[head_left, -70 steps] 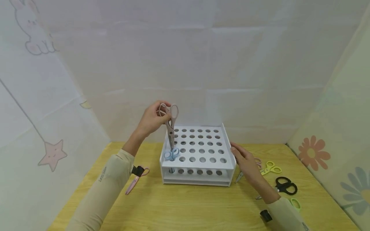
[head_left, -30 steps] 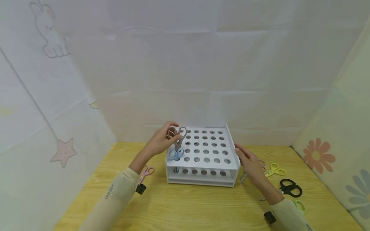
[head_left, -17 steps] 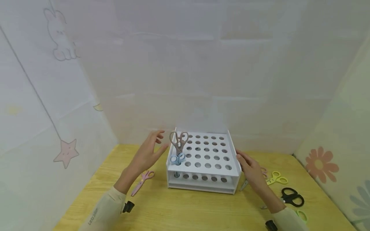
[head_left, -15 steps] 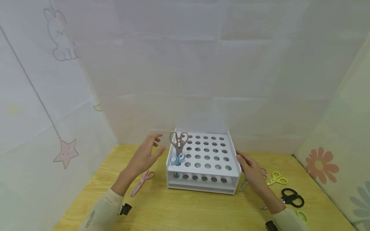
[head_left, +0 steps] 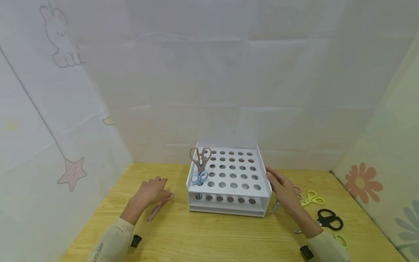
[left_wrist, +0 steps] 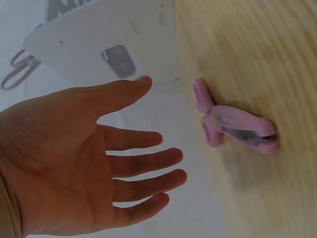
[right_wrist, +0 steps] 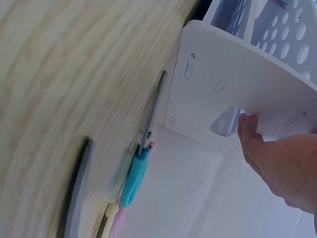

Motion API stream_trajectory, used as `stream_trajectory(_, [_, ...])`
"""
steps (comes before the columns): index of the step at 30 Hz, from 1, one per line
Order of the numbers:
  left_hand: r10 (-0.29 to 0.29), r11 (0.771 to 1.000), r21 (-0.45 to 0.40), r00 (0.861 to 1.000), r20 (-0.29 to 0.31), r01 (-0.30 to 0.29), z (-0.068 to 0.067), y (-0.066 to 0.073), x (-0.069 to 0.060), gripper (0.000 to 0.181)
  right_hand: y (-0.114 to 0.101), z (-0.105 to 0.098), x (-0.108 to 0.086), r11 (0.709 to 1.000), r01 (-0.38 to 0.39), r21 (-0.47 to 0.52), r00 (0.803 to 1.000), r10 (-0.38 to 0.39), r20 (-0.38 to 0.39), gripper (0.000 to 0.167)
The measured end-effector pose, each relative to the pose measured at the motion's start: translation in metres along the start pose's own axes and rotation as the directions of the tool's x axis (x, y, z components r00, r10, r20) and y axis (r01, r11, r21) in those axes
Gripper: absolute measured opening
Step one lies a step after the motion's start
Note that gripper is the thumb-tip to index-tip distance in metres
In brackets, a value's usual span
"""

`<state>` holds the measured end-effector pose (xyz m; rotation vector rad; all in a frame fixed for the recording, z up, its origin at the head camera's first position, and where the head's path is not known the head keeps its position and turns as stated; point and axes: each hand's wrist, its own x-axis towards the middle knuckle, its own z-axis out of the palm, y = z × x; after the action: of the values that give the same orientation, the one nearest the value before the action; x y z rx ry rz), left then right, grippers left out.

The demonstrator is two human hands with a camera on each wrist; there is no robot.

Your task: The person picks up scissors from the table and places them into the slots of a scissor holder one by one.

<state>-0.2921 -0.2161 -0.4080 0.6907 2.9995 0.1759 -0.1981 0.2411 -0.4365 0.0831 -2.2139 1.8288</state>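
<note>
**Left hand point(head_left: 148, 193) spread near pink scissors point(left_wrist: 237, 121), beside white rack point(head_left: 226, 210)**

I see the left hand with thumb and fingers spread, holding nothing, above the table point(head_left: 196, 236) left of the rack; the pink scissors lie on the wood close to its fingertips. The right hand point(head_left: 284, 191) touches the rack's right side wall, fingertips at the cut-out point(right_wrist: 225, 122); from my remote seat I cannot tell whether they curl through it. At the rack's front left corner, blue scissors point(head_left: 199, 178) stand handles up in a hole, with beige scissors point(head_left: 200, 167) rising just behind them. Right of the rack, teal-handled scissors point(right_wrist: 133, 179) lie near its wall, blade toward it. Farther right I find yellow scissors point(head_left: 308, 200), then, nearer the person, black scissors point(head_left: 323, 219) and a green ring point(head_left: 345, 241) beside the right sleeve point(head_left: 327, 248).
</note>
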Motion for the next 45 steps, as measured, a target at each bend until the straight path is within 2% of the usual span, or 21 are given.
stream_trajectory(3, [-0.028, 1.0, -0.007, 0.998, 0.064, 0.029, 0.008, -0.007, 0.004, 0.058, 0.001, 0.001, 0.0, 1.0, 0.003, 0.004, 1.0, -0.003, 0.003, 0.058])
stream_trajectory(5, [-0.024, 1.0, -0.016, 0.996, 0.087, 0.026, 0.011, -0.01, 0.006, 0.048, 0.0, 0.002, 0.0, 1.0, -0.003, -0.003, 1.0, 0.003, 0.0, 0.058])
stream_trajectory(10, [0.016, 0.997, -0.075, 0.995, 0.096, -0.009, 0.014, -0.015, 0.005, 0.015, -0.001, 0.002, -0.002, 1.0, -0.02, -0.019, 1.0, 0.02, -0.015, 0.06])
stream_trajectory(12, [0.029, 0.996, -0.081, 0.996, 0.085, -0.022, 0.015, -0.016, 0.005, 0.01, -0.001, 0.002, -0.002, 1.0, -0.025, -0.017, 1.0, 0.024, -0.02, 0.06])
stream_trajectory(15, [0.051, 0.997, -0.058, 0.996, 0.079, -0.046, 0.018, -0.018, 0.006, 0.021, -0.002, 0.002, -0.001, 1.0, -0.024, -0.013, 1.0, 0.024, -0.021, 0.06])
stream_trajectory(17, [0.053, 0.996, -0.075, 0.995, 0.079, -0.047, 0.02, -0.019, 0.006, 0.025, -0.002, 0.003, -0.001, 1.0, -0.02, -0.008, 1.0, 0.02, -0.02, 0.06])
stream_trajectory(21, [0.05, 0.987, -0.154, 0.995, 0.092, -0.036, 0.026, -0.027, 0.008, 0.023, -0.002, 0.003, 0.0, 1.0, -0.014, -0.003, 1.0, 0.014, -0.016, 0.06])
stream_trajectory(24, [0.043, 0.975, -0.221, 0.995, 0.085, -0.023, 0.028, -0.032, 0.01, 0.014, -0.001, 0.003, 0.0, 1.0, -0.012, -0.006, 1.0, 0.011, -0.019, 0.06])
stream_trajectory(29, [0.037, 0.964, -0.267, 0.997, 0.071, -0.016, 0.028, -0.036, 0.011, 0.041, 0.0, 0.002, -0.001, 1.0, -0.007, -0.005, 1.0, 0.007, -0.024, 0.06])
stream_trajectory(35, [0.025, 0.956, -0.292, 0.998, 0.062, -0.006, 0.026, -0.036, 0.009, 0.043, -0.001, 0.003, -0.001, 1.0, -0.007, 0.005, 1.0, 0.007, -0.027, 0.06])
stream_trajectory(40, [-0.008, 0.924, -0.381, 0.999, 0.051, 0.026, 0.027, -0.037, 0.009, 0.047, -0.002, 0.004, -0.001, 1.0, -0.013, -0.002, 0.999, 0.013, -0.029, 0.059])
stream_trajectory(45, [0.023, 0.899, -0.438, 0.999, 0.025, -0.009, 0.029, -0.036, 0.011, 0.051, -0.003, 0.004, -0.001, 1.0, -0.014, 0.0, 1.0, 0.014, -0.024, 0.059])
